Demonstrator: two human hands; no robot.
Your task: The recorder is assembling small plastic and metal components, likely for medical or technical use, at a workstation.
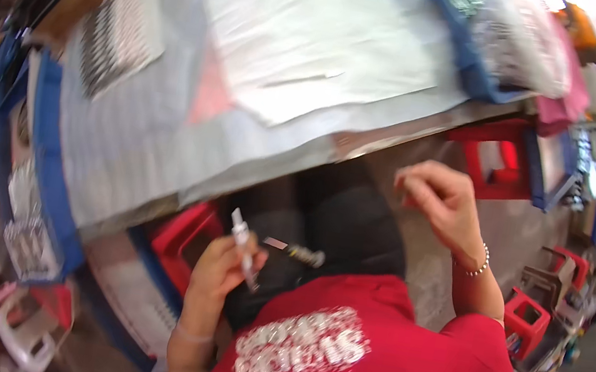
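Observation:
My left hand (217,265), low over my lap, is closed round a slim white pen-like tube (242,243). The tube tilts, its narrow end pointing away from me and a darker tip showing below the fingers. Beside it on my dark trousers lies a small narrow object (295,251), with a pale flat piece at one end and a shiny part at the other; its kind is unclear. Off to the right, my right hand (442,201) is raised near the table edge with its fingers curled together. Whatever it may hold is hidden.
Ahead stands a table (148,170) covered in grey sheeting, with white sheets (322,34) on top. A bundle of dark-tipped slim pieces (121,33) lies at its left. Blue trays (47,146) line the left side. Red stools (493,158) stand beneath and to the right.

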